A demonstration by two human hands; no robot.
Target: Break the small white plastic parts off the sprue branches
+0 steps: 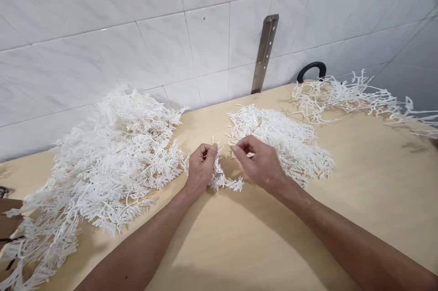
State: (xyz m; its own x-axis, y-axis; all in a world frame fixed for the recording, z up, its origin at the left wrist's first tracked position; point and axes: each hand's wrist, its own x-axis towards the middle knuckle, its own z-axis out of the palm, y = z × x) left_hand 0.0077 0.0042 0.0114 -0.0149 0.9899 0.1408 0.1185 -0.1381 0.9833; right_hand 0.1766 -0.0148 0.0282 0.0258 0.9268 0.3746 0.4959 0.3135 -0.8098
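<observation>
My left hand (201, 165) pinches a white plastic sprig (219, 177) with thin branching tips. The sprig hangs below the fingers, and its lower end reaches right, near the wood-coloured table top. Level with it, a short gap to the right, my right hand (258, 161) is closed with thumb and forefinger together; whatever is between them is too small to make out. Behind the right hand lies a flat pile of white plastic pieces (273, 131). A much larger, fluffy heap of white branching sprigs (126, 154) rises to the left of my left hand.
At the back right lies a loose spread of bare white stems (349, 99), with a black curved handle (312, 70) behind it. A metal bracket (265, 54) stands against the white tiled wall (205, 31). A brown cardboard box (10, 218) shows at the left edge.
</observation>
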